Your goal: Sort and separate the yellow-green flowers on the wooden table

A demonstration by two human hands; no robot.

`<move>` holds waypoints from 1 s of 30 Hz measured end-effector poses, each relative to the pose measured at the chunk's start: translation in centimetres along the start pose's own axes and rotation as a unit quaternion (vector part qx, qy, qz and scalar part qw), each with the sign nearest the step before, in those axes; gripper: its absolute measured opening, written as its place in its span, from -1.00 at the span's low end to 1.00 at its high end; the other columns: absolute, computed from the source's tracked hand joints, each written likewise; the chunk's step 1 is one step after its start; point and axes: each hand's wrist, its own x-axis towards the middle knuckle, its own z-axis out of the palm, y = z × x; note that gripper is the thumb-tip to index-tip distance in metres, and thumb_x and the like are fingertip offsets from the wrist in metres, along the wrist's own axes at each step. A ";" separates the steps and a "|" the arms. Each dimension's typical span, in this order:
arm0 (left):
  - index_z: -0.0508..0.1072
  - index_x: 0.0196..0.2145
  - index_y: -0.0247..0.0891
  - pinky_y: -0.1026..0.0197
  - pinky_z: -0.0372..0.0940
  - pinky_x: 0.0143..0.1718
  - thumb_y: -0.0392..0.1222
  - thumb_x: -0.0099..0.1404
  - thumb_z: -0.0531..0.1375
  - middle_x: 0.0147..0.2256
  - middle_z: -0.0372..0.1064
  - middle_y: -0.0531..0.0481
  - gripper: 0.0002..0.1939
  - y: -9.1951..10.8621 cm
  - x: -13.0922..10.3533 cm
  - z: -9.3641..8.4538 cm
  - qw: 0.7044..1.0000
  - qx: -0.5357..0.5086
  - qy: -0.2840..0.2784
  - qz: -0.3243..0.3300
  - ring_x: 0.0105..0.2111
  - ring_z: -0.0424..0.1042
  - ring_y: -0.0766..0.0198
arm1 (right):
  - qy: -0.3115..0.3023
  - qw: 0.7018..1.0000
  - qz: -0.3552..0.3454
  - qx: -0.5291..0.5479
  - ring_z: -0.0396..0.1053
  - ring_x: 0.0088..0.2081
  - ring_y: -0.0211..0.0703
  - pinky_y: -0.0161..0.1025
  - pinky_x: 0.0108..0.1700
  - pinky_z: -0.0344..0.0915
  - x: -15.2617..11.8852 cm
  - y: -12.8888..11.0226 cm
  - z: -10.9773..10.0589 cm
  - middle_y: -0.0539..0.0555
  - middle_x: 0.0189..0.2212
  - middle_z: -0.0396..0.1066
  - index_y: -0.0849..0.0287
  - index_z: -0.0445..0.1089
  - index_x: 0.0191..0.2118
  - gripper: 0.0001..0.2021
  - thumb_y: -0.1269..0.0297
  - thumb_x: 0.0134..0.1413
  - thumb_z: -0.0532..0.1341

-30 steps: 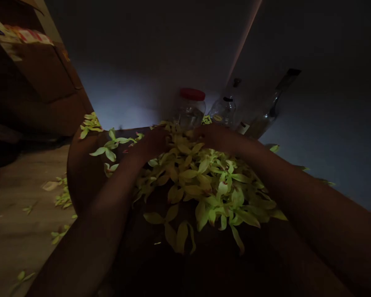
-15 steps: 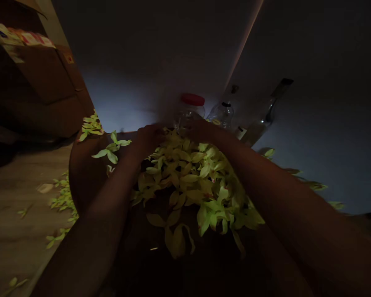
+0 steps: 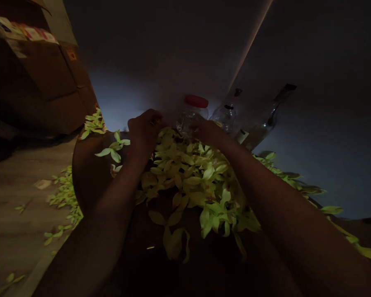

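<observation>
A heap of yellow-green flowers (image 3: 191, 181), with pinkish touches on some, lies on a dark round table (image 3: 86, 173). At the heap's far left edge, my left hand (image 3: 144, 132) is raised with curled fingers; what they hold, if anything, is lost in the gloom. My right hand (image 3: 208, 133) reaches over the far side of the heap, close in front of a clear jar with a red lid (image 3: 196, 101). Its fingers are too dark to read. A few loose flowers (image 3: 113, 150) lie left of my left forearm.
Behind the heap stand a clear rounded bottle (image 3: 224, 115) and a tall glass bottle (image 3: 259, 130) against the wall. More flowers (image 3: 64, 194) hang or lie beyond the table's left edge, over a wooden floor (image 3: 12, 210). Cardboard boxes (image 3: 46, 74) are stacked at the left.
My left hand has lifted and moved left, away from my right hand. My right hand stays near the jar. The whole view has shifted slightly.
</observation>
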 end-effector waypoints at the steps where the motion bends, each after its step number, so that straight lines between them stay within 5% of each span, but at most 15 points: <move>1: 0.58 -0.28 -0.17 0.21 0.33 -0.28 -0.28 0.25 0.30 -0.35 0.57 0.03 -0.92 0.1 0.0 0.0 1.000 -0.010 0.000 0.005 -0.38 0.52 0.24 | 0.029 1.000 0.005 0.005 0.48 0.05 0.11 -0.04 0.11 0.35 -1.0 -0.5 -0.5 0.24 0.09 0.51 0.21 0.54 0.02 -0.68 0.45 0.21 0.16; 4: 0.53 -0.07 -0.14 0.21 0.38 -0.21 -0.29 0.36 0.22 -0.22 0.57 0.04 -0.79 1.5 -0.4 0.3 0.997 -0.074 0.000 0.032 -0.23 0.56 0.24 | 0.144 0.987 -0.014 0.063 0.45 0.10 0.02 -0.11 0.07 0.36 -4.7 -1.8 -1.7 0.13 0.16 0.46 0.11 0.45 0.16 -0.63 0.33 0.35 0.06; 8: 0.50 -0.21 -0.14 0.25 0.41 -0.22 -0.36 0.24 0.34 -0.26 0.52 0.11 -0.81 5.0 -1.7 1.2 0.974 -0.211 -0.046 0.065 -0.26 0.53 0.30 | 0.256 0.952 -0.029 0.163 0.51 -0.03 -0.02 -0.15 -0.14 0.40 -10.1 -2.8 -2.0 0.11 0.06 0.53 0.04 0.47 0.13 -0.67 0.17 0.37 0.11; 12: 0.57 -0.32 -0.16 0.31 0.42 -0.29 -0.40 0.18 0.36 -0.38 0.52 0.14 -0.84 7.7 -3.5 2.4 0.943 -0.298 -0.147 0.024 -0.38 0.50 0.34 | 0.239 0.930 0.022 0.278 0.55 -0.14 -0.03 -0.13 -0.18 0.43 -13.1 -2.5 -0.4 0.07 -0.09 0.59 0.03 0.55 -0.02 -0.74 0.10 0.30 0.20; 16: 0.63 -0.23 -0.17 0.30 0.45 -0.20 -0.32 0.20 0.35 -0.27 0.59 0.06 -0.83 8.2 -5.0 3.8 0.930 -0.302 -0.204 -0.039 -0.27 0.56 0.27 | 0.257 0.894 0.069 0.360 0.56 -0.21 -0.06 -0.12 -0.17 0.46 -13.9 -1.6 1.6 0.02 -0.24 0.61 0.02 0.57 -0.13 -0.82 0.15 0.20 0.29; 23: 0.65 -0.34 -0.21 0.30 0.45 -0.26 -0.21 0.12 0.44 -0.36 0.59 0.04 -0.88 8.3 -6.5 5.4 0.937 -0.283 -0.168 -0.113 -0.33 0.56 0.26 | 0.310 0.909 0.066 0.271 0.52 -0.26 -0.11 -0.17 -0.20 0.40 -14.6 -1.4 2.0 0.02 -0.27 0.57 0.06 0.53 -0.20 -0.88 0.19 0.23 0.27; 30: 0.69 -0.31 -0.20 0.28 0.49 -0.21 -0.22 0.14 0.45 -0.31 0.62 0.03 -0.88 9.0 -6.6 4.9 0.929 -0.304 -0.184 -0.101 -0.27 0.60 0.22 | 0.286 0.931 0.033 0.224 0.54 -0.19 -0.07 -0.10 -0.08 0.49 -14.6 -1.3 1.8 0.03 -0.21 0.57 0.04 0.49 -0.17 -0.92 0.27 0.23 0.27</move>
